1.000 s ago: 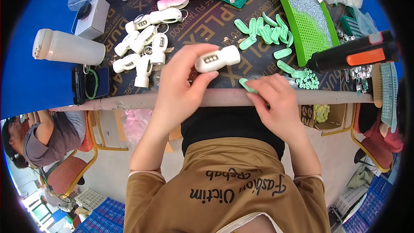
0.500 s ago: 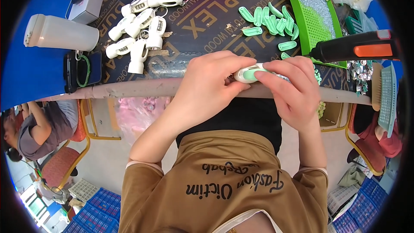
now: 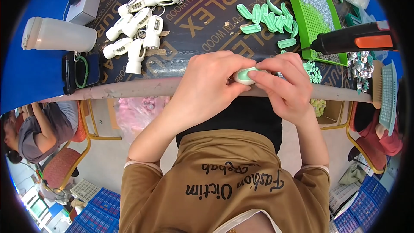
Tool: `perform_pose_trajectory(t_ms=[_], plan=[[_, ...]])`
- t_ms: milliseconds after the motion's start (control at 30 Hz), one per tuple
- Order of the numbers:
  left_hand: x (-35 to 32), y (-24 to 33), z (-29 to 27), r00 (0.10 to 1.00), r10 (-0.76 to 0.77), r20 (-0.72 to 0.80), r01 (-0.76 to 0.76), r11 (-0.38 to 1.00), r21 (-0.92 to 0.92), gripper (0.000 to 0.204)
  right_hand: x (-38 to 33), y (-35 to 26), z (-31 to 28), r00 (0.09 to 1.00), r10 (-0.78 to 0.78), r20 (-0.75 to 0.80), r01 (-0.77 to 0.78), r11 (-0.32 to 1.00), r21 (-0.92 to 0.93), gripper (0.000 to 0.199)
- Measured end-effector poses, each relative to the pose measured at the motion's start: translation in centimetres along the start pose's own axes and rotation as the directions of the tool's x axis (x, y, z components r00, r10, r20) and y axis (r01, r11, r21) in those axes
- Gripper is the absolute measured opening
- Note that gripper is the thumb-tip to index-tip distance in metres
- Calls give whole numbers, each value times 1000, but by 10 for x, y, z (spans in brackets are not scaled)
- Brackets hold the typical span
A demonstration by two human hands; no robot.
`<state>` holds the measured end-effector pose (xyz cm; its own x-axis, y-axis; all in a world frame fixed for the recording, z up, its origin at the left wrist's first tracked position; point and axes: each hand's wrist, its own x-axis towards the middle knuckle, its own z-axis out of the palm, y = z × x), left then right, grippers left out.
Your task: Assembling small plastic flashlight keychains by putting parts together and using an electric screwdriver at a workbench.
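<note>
Both my hands meet at the table's near edge [image 3: 129,89] around one small white oval gadget [image 3: 244,76] with a mint green face. My left hand [image 3: 207,84] wraps around it from the left. My right hand [image 3: 284,82] pinches it from the right, fingertips pressing on the green piece. Most of the gadget is hidden by my fingers. A heap of finished white gadgets with key rings [image 3: 133,30] lies to the upper left. Loose mint green pieces [image 3: 267,17] lie above my hands.
A green tray of small grey parts [image 3: 312,15], a black and orange glue gun [image 3: 353,39], a white bottle on its side [image 3: 58,34], a dark phone [image 3: 79,71] and a grey box [image 3: 84,2] lie around. Another person sits at lower left [image 3: 34,125].
My left hand brought the white gadget down to the table edge. My right hand picked up a green piece and now presses it onto the gadget.
</note>
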<state>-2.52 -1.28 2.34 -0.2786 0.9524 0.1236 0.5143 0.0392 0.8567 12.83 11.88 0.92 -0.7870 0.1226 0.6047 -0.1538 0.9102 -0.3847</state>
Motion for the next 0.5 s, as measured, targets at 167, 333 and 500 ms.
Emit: perform_pose_trajectory(t_ms=[167, 333, 500], plan=[[-3, -17, 3, 987, 160, -2, -159, 978, 138, 34, -8, -3, 10, 990, 133, 38, -135, 988, 73, 32], [-4, -11, 9, 984, 137, -114, -138, 990, -2, 36, -9, -3, 10, 980, 189, 58, -194, 976, 97, 35], [-9, -25, 16, 923, 374, -90, -344, 908, 237, 33, -16, -3, -9, 990, 28, -136, -28, 1000, -2, 31]])
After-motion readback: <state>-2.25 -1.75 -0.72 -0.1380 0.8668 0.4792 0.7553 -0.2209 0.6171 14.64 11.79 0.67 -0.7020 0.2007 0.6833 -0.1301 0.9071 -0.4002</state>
